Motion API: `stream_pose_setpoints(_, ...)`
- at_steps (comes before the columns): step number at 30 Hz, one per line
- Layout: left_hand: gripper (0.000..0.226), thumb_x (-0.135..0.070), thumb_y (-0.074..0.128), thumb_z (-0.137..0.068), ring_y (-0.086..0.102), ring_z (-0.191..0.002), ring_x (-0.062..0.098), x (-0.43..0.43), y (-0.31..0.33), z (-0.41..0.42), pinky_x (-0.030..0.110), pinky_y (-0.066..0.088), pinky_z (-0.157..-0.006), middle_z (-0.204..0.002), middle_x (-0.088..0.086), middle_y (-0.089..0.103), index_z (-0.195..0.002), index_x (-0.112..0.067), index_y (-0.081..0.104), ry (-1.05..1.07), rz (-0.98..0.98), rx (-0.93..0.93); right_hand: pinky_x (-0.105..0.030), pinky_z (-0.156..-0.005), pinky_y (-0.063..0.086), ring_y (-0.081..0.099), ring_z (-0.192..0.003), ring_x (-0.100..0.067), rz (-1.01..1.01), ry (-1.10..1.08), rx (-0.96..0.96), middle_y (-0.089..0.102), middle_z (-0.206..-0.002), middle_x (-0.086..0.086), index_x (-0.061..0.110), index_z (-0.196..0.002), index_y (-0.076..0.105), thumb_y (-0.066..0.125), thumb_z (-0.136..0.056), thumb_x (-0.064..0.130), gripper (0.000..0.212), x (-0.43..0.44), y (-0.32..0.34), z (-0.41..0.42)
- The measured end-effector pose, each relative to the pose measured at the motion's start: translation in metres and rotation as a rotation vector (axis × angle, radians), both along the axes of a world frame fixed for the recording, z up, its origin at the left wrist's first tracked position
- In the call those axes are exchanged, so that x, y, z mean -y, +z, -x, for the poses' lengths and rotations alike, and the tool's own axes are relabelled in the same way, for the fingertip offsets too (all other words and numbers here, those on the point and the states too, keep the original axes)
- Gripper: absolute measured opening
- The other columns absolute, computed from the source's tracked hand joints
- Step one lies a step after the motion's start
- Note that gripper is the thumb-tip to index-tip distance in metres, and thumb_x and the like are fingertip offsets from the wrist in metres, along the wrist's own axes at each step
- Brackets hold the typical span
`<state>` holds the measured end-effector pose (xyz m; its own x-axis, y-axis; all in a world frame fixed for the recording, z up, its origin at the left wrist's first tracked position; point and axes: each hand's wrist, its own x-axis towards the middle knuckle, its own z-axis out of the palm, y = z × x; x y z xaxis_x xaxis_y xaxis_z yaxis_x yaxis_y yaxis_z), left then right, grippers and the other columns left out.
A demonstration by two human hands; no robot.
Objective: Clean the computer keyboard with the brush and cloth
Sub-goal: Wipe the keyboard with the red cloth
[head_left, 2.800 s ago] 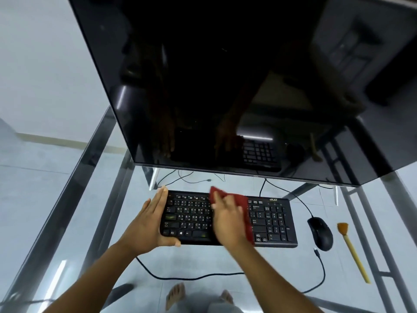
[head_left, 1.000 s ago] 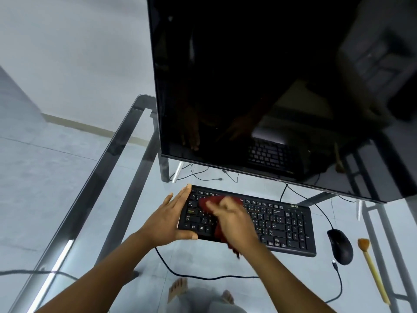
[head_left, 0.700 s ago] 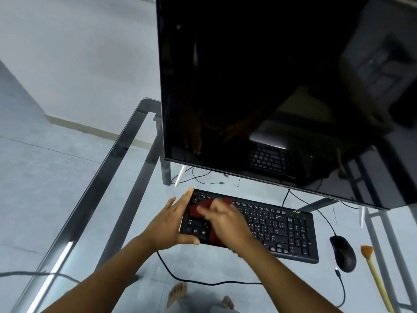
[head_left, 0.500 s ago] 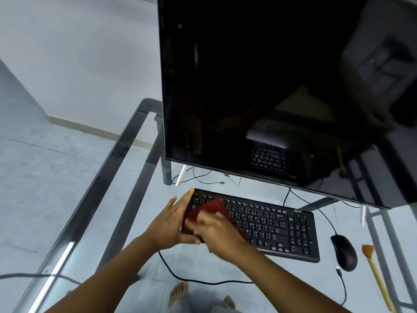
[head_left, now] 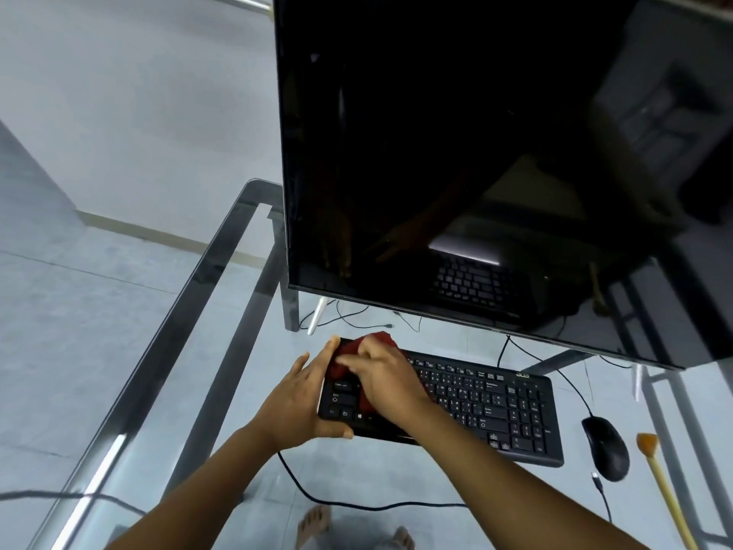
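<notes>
Black keyboard [head_left: 492, 406], its left end under a seemingly bunched red cloth [head_left: 377, 340]

Both forearms reach forward, left hand [head_left: 295, 398] cupped with thumb underneath, right hand [head_left: 386, 381] pressed flat, fingers spread.

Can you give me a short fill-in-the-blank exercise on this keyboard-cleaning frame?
1. The right hand presses a ____ cloth on the keyboard.
2. The left hand steadies the keyboard's ____ end.
3. The brush lies to the right of the ____.
4. The monitor screen is ____.

Missing words: red; left; mouse; off
</notes>
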<state>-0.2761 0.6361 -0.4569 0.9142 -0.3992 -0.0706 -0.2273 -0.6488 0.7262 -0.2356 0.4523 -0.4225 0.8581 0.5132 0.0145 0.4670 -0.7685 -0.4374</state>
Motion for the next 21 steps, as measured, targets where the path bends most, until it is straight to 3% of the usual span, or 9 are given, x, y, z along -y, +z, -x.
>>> stream_pose_setpoints(2,0.132,-0.077,0.068,-0.065,0.016,-0.142,-0.007,0.000,0.000,0.000,0.031,0.000,-0.121,-0.158,-0.015,0.017,-0.152,-0.025,-0.016,0.001,0.002,0.001,-0.029,-0.067,0.044,0.052,-0.075,-0.018,-0.016,-0.009,-0.006,0.048,-0.084,0.004,0.032,-0.112,0.068,0.067,-0.085,0.012,0.034,-0.008,-0.003,0.004)
stream_pose_setpoints(5,0.132,-0.079,0.067,-0.065,0.014,-0.142,-0.007,-0.001,-0.003,0.000,0.032,0.002,-0.121,-0.158,-0.017,0.015,-0.152,-0.024,-0.016,-0.010,-0.004,0.015,-0.028,-0.068,0.041,0.050,-0.076,-0.015,0.063,0.202,0.035,0.051,-0.087,0.003,0.034,-0.115,0.066,0.067,-0.079,0.009,0.044,0.007,0.000,0.028)
stream_pose_setpoints(7,0.132,-0.080,0.067,-0.063,0.004,-0.140,-0.014,0.000,-0.001,0.000,0.027,-0.002,-0.120,-0.158,-0.020,0.010,-0.152,-0.024,-0.015,-0.006,-0.014,0.019,-0.028,-0.071,0.049,0.052,-0.078,-0.013,0.036,-0.005,0.041,0.055,-0.093,0.004,0.031,-0.119,0.066,0.063,-0.085,0.006,0.042,0.033,0.000,0.021)
stream_pose_setpoints(9,0.132,-0.080,0.067,-0.063,-0.005,-0.135,-0.022,0.000,0.002,0.001,0.021,-0.008,-0.117,-0.155,-0.023,0.007,-0.152,-0.024,-0.013,-0.008,-0.014,0.019,-0.033,-0.073,0.056,0.056,-0.074,-0.015,0.000,-0.395,0.041,0.054,-0.095,0.004,0.025,-0.120,0.066,0.058,-0.091,0.006,0.035,0.051,-0.008,0.008)
stream_pose_setpoints(11,0.132,-0.081,0.066,-0.063,-0.007,-0.133,-0.023,0.000,0.003,0.001,0.019,-0.009,-0.116,-0.154,-0.023,0.008,-0.152,-0.023,-0.012,-0.009,-0.015,0.031,-0.035,-0.075,0.056,0.060,-0.075,-0.022,0.035,-0.513,0.024,0.054,-0.098,0.005,0.025,-0.120,0.065,0.057,-0.093,0.010,0.033,0.042,-0.014,0.003)
stream_pose_setpoints(17,0.131,-0.081,0.064,-0.065,0.010,-0.139,-0.012,0.000,-0.001,0.002,0.026,-0.003,-0.120,-0.155,-0.019,0.018,-0.151,-0.025,-0.018,-0.009,-0.042,0.022,-0.028,-0.085,0.048,0.056,-0.091,-0.023,0.044,-0.252,-0.034,0.053,-0.110,0.006,0.032,-0.132,0.054,0.050,-0.095,0.022,0.038,-0.027,-0.008,-0.003)
stream_pose_setpoints(21,0.130,-0.081,0.064,-0.064,-0.003,-0.136,-0.019,0.000,0.003,0.002,0.019,-0.009,-0.116,-0.156,-0.020,0.012,-0.150,-0.027,-0.018,-0.002,-0.025,0.011,-0.019,-0.079,0.049,0.057,-0.089,-0.009,0.060,-0.296,-0.035,0.055,-0.111,0.008,0.029,-0.128,0.059,0.053,-0.095,0.012,0.038,0.034,0.000,-0.002)
